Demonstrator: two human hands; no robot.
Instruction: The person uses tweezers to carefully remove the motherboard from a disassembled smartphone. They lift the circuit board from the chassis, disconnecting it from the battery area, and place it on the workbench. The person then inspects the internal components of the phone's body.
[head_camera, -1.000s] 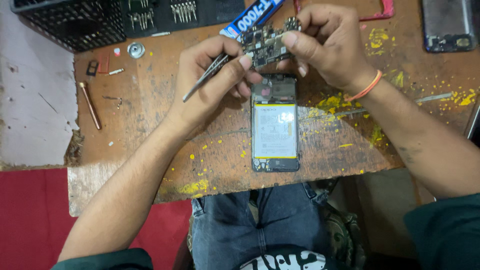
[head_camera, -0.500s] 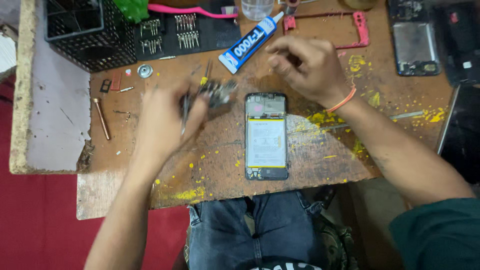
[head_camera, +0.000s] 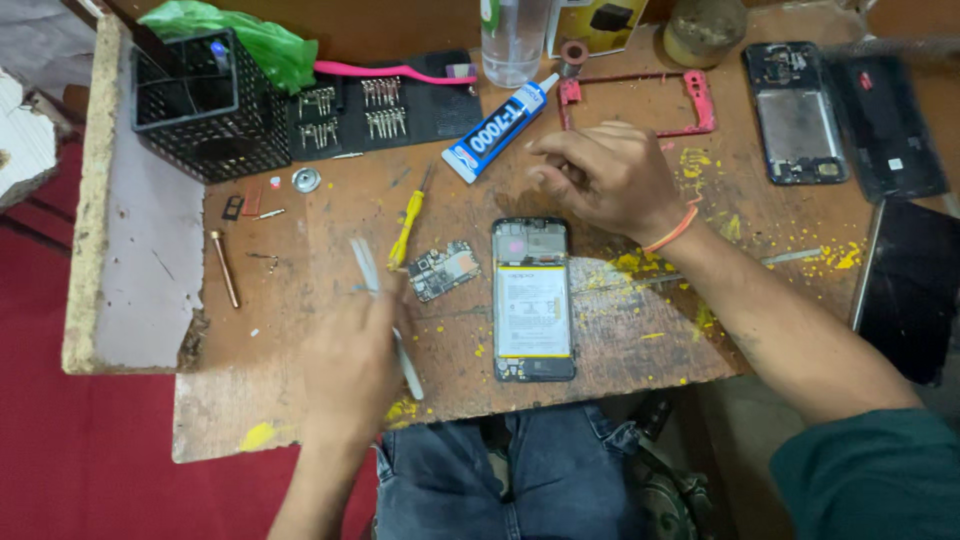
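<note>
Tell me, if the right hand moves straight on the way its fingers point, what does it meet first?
The right hand points left along the bench; probably the glue tube comes first, though height above the wood is unclear.

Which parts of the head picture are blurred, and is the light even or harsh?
In the head view the left hand and its tweezers are smeared by motion blur; the right hand is slightly soft; the opened phone and circuit board are sharp. The light is even and soft, with faint shadows and no strong glare.
</note>
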